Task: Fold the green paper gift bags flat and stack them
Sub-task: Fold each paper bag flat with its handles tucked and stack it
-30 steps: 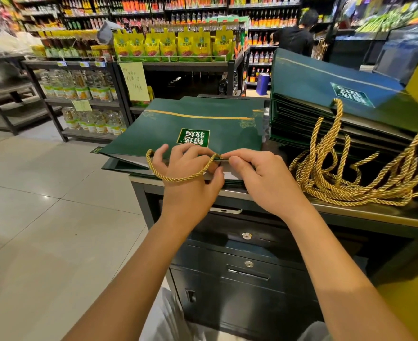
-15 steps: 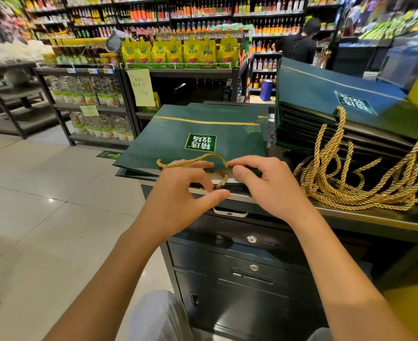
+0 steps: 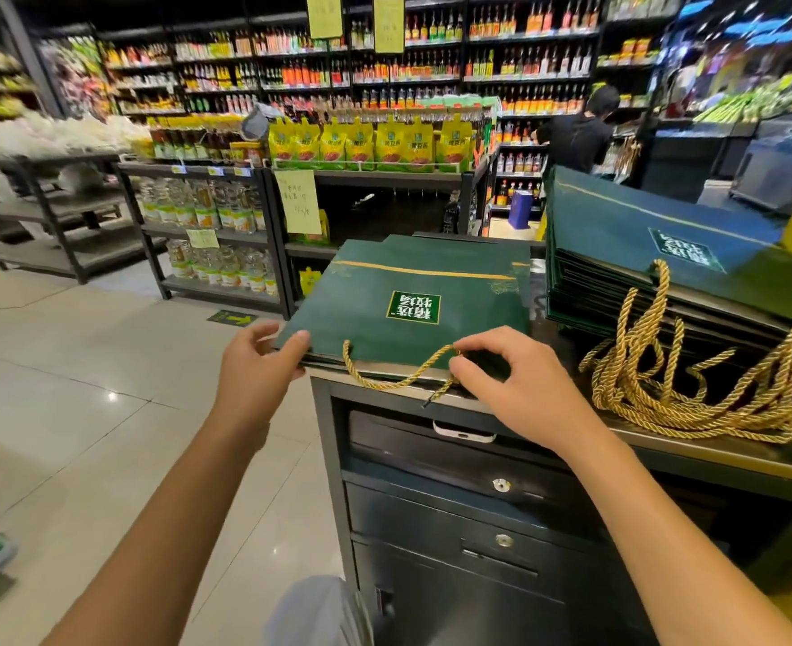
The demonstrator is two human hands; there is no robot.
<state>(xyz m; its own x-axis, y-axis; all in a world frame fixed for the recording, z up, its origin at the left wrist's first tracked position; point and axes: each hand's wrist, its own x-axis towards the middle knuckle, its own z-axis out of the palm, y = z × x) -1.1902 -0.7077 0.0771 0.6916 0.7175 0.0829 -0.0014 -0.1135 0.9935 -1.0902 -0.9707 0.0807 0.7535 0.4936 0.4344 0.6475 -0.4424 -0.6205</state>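
Note:
A flat green gift bag (image 3: 431, 282) with a white-lettered label lies on the dark counter (image 3: 664, 447), on top of other flat bags. My left hand (image 3: 256, 366) pinches its near left corner, thumb on top. My right hand (image 3: 506, 375) pinches the gold rope handle (image 3: 384, 377) at the bag's near edge, where the rope loops over the counter's rim. To the right sits a tall stack of flat green bags (image 3: 664, 244), their gold rope handles (image 3: 692, 384) piled loosely in front.
A metal drawer cabinet (image 3: 454, 519) stands below the counter, with a phone (image 3: 464, 431) poking out under the top. Shelves of bottles and yellow packets (image 3: 366, 144) stand behind. A person in black (image 3: 580, 132) stands far back. Tiled floor lies to the left.
My left hand has let go of the rope handle and moved left to the bag's corner. The handle now hangs down over the counter edge. My right hand stays at the rope's right end.

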